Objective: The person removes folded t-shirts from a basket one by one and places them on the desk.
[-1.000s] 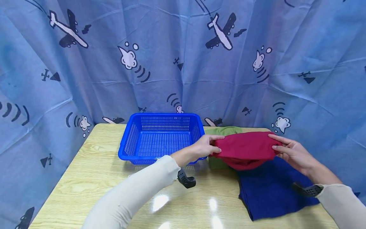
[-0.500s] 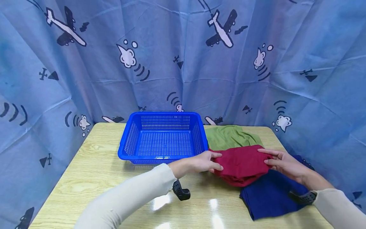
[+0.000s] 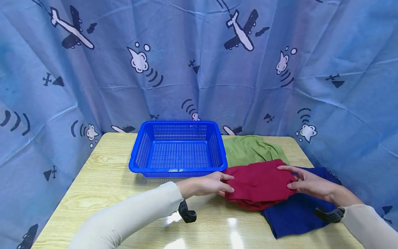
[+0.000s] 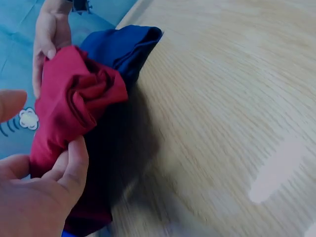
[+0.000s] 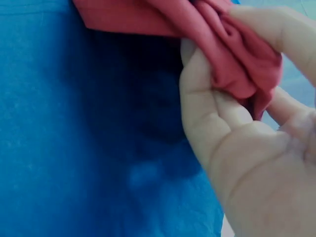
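Observation:
A folded dark red cloth (image 3: 259, 181) is held between both hands, low over the table and overlapping part of the blue cloth. At its left end my left hand (image 3: 211, 183) grips it, thumb on one side and fingers on the other. My right hand (image 3: 315, 183) grips the opposite end; in the right wrist view its fingers reach under the bunched red folds (image 5: 237, 54). Beneath and to the right lies a navy blue folded cloth (image 3: 298, 216), partly covered. The left wrist view shows the red cloth's crumpled layers (image 4: 81, 94) hanging between the hands.
Left of the red cloth stands a blue plastic basket (image 3: 177, 170) with perforated walls and nothing in it. Behind the red cloth lies a green cloth (image 3: 253, 148). A patterned blue curtain (image 3: 174, 62) hangs behind the wooden table (image 3: 102, 173).
Both hands have brought the red cloth down and toward the table's front, slightly left. More of the green cloth behind it shows now. The basket has stayed in place.

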{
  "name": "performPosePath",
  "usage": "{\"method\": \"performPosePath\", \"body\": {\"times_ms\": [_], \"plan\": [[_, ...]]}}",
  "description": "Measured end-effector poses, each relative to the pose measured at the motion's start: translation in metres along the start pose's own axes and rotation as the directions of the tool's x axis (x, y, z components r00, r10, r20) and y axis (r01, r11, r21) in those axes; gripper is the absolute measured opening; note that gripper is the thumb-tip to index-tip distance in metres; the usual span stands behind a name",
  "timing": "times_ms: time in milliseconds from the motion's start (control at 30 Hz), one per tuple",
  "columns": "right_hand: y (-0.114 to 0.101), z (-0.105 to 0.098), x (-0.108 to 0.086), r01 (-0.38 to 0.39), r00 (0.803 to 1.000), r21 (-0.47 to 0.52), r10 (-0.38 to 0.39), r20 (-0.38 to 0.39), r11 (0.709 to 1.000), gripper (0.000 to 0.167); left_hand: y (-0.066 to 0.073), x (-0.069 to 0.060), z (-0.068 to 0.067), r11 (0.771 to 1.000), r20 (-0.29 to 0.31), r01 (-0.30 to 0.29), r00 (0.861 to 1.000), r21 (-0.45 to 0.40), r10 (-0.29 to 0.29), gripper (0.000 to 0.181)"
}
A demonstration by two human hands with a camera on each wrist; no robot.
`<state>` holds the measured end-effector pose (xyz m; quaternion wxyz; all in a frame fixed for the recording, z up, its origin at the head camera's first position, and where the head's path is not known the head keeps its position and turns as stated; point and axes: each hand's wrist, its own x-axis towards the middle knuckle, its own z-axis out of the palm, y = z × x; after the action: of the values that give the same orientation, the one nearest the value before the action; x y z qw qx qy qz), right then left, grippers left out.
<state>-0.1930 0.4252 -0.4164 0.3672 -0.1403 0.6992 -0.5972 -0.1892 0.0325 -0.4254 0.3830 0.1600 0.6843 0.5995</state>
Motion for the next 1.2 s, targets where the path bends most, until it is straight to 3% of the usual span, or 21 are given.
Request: {"method": "performPosePath", "body": {"times_ms": [167, 267, 533, 900, 1000, 1200], "plan": [[-0.001, 0.007, -0.005, -0.073, 0.997, -0.044, 0.073, -0.012, 0.996, 0.058, -0.004, -0.006, -0.01, 1.0, 0.037, 0.012, 0.999, 0.021, -0.013, 0.059], [0.002, 0.01, -0.004, -0.081, 0.996, -0.022, 0.082, 0.03, 0.996, 0.057, -0.008, -0.01, -0.015, 0.999, 0.068, 0.039, 0.997, 0.018, -0.04, 0.059], [0.018, 0.02, 0.004, -0.071, 0.988, 0.058, 0.062, 0.141, 0.996, 0.056, -0.022, -0.019, -0.025, 0.992, 0.199, 0.124, 0.972, 0.003, -0.123, 0.059], [0.025, 0.029, 0.013, -0.069, 0.98, 0.084, 0.051, 0.191, 0.994, 0.059, -0.033, -0.026, -0.042, 0.978, 0.231, 0.172, 0.953, 0.122, -0.196, 0.06], [0.026, 0.028, 0.013, -0.093, 0.981, 0.055, 0.082, 0.177, 0.994, 0.054, -0.039, -0.025, -0.041, 0.973, 0.246, 0.173, 0.947, 0.154, -0.207, 0.06], [0.028, 0.029, 0.012, -0.119, 0.985, -0.141, 0.135, 0.107, 0.983, 0.055, -0.045, -0.022, -0.042, 0.968, 0.27, 0.184, 0.936, 0.172, -0.226, 0.056]]}}
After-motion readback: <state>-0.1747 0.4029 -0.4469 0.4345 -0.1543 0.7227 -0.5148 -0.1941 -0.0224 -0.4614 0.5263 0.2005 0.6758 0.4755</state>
